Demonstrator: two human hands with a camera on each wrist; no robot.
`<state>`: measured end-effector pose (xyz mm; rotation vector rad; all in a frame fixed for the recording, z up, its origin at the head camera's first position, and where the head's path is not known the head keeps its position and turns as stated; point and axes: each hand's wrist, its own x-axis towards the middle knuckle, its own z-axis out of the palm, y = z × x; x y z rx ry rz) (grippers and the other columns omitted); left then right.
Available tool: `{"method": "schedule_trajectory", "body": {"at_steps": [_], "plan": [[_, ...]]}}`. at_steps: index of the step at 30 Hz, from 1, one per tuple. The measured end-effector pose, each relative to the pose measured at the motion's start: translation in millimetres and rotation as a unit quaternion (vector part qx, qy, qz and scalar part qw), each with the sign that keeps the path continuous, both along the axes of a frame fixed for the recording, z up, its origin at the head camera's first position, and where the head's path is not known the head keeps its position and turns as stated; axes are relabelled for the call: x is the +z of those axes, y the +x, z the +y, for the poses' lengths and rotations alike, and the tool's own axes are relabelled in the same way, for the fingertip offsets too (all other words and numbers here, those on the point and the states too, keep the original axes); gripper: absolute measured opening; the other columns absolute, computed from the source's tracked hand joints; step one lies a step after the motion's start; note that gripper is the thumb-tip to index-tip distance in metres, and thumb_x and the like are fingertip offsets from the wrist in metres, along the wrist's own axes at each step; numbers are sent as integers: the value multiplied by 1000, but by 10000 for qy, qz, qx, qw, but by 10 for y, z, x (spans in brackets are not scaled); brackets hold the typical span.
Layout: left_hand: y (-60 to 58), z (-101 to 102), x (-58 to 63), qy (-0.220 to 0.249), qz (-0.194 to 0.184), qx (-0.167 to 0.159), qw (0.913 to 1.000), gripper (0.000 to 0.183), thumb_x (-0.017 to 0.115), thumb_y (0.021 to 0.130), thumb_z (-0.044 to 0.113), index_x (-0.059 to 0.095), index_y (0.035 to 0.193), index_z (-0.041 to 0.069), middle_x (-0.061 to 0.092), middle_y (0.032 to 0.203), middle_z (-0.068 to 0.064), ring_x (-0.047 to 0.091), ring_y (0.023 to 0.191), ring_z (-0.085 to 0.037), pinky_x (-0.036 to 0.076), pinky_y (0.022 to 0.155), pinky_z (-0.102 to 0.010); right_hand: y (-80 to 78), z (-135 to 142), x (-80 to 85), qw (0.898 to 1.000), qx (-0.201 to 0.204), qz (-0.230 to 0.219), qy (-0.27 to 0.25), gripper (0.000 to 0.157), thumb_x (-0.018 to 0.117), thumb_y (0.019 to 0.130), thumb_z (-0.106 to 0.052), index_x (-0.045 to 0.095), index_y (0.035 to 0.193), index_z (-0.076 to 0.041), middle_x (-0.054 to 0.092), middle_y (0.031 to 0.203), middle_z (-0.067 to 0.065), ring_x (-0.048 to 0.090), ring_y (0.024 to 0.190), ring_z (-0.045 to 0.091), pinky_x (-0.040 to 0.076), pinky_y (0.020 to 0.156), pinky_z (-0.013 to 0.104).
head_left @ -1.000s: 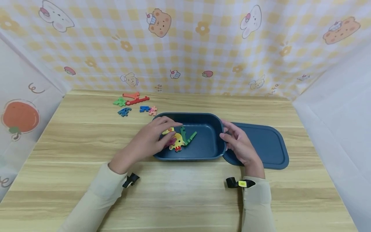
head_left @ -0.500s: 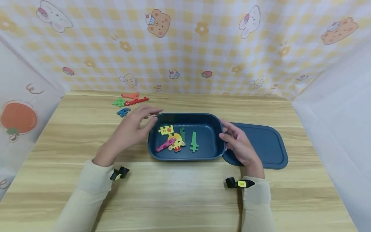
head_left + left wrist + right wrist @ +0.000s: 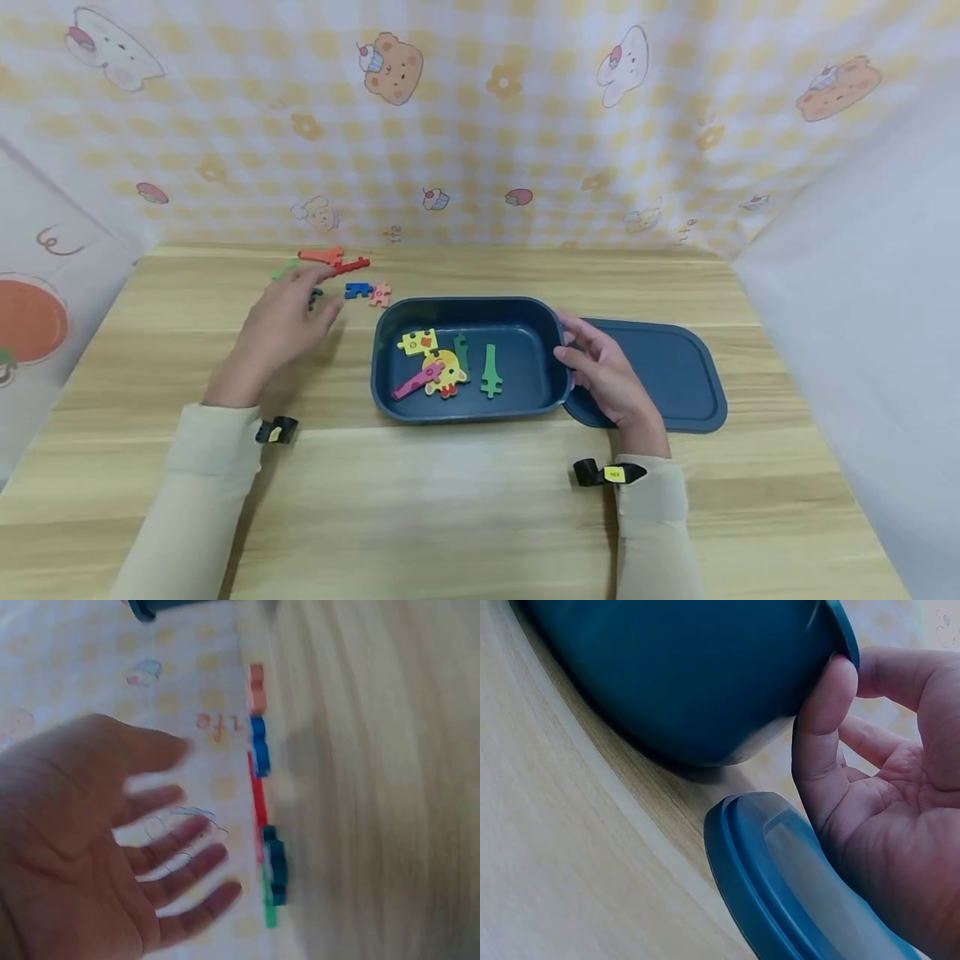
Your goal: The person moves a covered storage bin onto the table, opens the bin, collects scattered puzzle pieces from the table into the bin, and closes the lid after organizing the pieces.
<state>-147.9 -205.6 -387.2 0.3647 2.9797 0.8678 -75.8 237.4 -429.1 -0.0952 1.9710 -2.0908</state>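
Observation:
My left hand hovers over the loose puzzle pieces at the back left, its fingers spread and holding nothing. Beneath and around it lie a red piece, an orange one, a green one and a dark blue piece, partly hidden by the hand in the head view. My right hand grips the right end of a dark blue plastic box, thumb and fingers at its rim. Inside the box are a yellow piece, a giraffe-head piece, a pink piece and two green ones.
The matching lid lies flat to the right of the box, partly under my right hand. A blue piece and a peach piece sit just beyond the box's left corner. A checked curtain hangs behind the table.
My left hand has left the box and moved left to the loose pieces. A green piece in the box has ended up standing apart, more upright in view. The right hand keeps its grip.

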Motion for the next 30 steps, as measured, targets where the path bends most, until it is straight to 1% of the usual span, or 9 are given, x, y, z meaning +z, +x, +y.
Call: {"method": "schedule_trajectory", "body": {"at_steps": [2,4,8,11,14,20,26,30], "plan": [[-32,-73,-38,-302,-246,166,9991,59,61,106,29,46,158,6,45,156,-35,43,140,-57,42,107,-77,-5,-18,-3,10000,0,-5,55,60,59,107,-8,38,163,-8,53,111,-6,56,73,3,51,61,17],[-66,-131,-83,-491,-430,251,9976,61,60,106,32,44,159,5,41,156,-38,41,139,-61,41,105,-78,-8,-28,-7,10000,-19,-29,75,60,59,107,-8,39,163,-9,53,110,-6,56,74,3,51,60,17],[-123,-214,-173,-719,-568,271,9954,60,59,106,33,47,156,1,39,154,-41,41,135,-64,41,105,-78,-3,-34,-7,9999,-55,-82,88,60,59,107,-8,39,163,-9,53,111,-6,55,74,2,49,60,16],[-149,-243,-220,-779,-539,276,9951,57,59,107,32,50,152,-1,42,154,-40,41,136,-63,40,107,-78,3,-32,-3,9999,-74,-117,63,60,59,107,-8,39,163,-8,54,111,-5,55,75,3,48,60,16],[-171,-255,-248,-746,-474,261,9957,55,60,106,30,51,151,-2,45,154,-38,42,137,-61,40,109,-76,3,-33,6,9999,-100,-137,23,59,59,107,-8,39,163,-9,54,111,-4,56,76,3,49,60,16],[-201,-265,-264,-634,-335,270,9971,51,62,106,25,55,147,-4,50,149,-36,46,135,-57,42,109,-74,-20,-34,28,9998,-43,-169,-90,60,59,107,-9,39,163,-8,55,111,-5,59,78,5,53,62,15],[-198,-293,-283,-555,-273,294,9977,49,63,106,25,59,143,-6,51,145,-37,46,133,-58,41,110,-74,-25,-34,19,9998,-51,-201,-67,60,59,107,-9,38,164,-9,55,111,-5,59,78,4,53,62,15],[-190,-284,-296,-434,-182,283,9985,43,65,106,21,62,140,-6,54,143,-36,50,130,-56,42,110,-72,-8,-34,13,9997,-70,-232,-39,61,59,107,-10,37,164,-10,54,112,-4,60,77,4,53,62,15]]}}
